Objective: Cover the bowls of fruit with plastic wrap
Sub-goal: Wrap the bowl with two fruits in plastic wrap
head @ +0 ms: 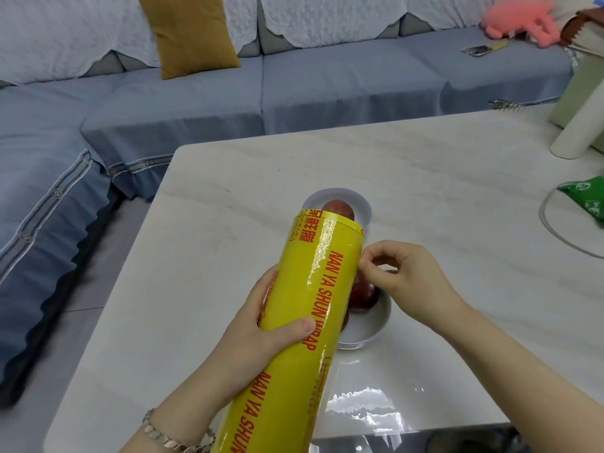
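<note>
The big yellow roll of plastic wrap (pixel 313 289) is up in the air over the white bench (pixel 228 223), tilted, and it hides part of both bowls. The left hand (pixel 271 322) holds it round the middle, with the thumb on top and the other fingers curled under. The right hand (pixel 402 276) is at the side of the roll. Its fingers (pixel 369 259) are bent, and the thumb and first finger pinch at the roll's skin. I cannot tell if they have the loose end yet, because the wrap is see-through.

The far bowl (pixel 362 204) has a red fruit (pixel 338 209) in it. The near bowl (pixel 372 328) sits under the right hand with dark red fruit (pixel 364 294). Neither bowl looks covered.

The roll looks fat and a bit heavy, and its shiny skin is likely slippery, so a full grip round the middle is best. The wrap itself is thin and soft and sticks to itself. I think it should be pulled by its edge, slowly and flat, so it does not bunch or tear
</note>
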`<state>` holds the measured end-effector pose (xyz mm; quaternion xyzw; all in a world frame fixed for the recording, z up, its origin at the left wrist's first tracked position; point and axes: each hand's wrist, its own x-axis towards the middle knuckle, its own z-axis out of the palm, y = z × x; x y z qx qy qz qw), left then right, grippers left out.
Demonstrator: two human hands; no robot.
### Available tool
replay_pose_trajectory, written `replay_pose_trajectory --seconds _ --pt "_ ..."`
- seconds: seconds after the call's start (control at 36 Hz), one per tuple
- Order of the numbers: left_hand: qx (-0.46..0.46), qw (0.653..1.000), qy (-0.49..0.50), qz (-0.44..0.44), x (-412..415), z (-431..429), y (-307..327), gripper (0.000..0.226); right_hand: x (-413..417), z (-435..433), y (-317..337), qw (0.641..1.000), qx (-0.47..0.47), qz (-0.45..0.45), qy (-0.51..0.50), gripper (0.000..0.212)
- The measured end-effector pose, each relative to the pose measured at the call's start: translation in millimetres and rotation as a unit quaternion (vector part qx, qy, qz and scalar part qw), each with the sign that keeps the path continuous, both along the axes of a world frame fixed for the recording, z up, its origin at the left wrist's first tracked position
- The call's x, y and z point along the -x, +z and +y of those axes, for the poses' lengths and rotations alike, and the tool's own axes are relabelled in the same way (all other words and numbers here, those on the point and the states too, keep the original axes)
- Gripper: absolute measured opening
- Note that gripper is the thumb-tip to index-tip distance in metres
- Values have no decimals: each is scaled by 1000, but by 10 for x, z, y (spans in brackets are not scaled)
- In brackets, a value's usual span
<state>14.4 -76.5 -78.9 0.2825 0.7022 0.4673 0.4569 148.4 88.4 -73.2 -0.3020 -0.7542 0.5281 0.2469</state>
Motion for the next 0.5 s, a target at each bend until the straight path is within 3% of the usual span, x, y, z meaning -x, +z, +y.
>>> replay_pose_trajectory --seconds 0.11,0.25,0.39,0.5 --pt "2 1000 5 -2 25 -24 -5 91 1 -24 0 1000 16 16 10 25" --pt "16 999 40 -20 22 -2 -17 82 30 -46 36 996 60 66 -10 23" --pt "30 998 53 -28 -9 14 2 82 111 -52 86 975 217 54 -15 20" --pt "37 998 55 -20 -27 38 32 84 118 -27 42 964 266 7 23 12"
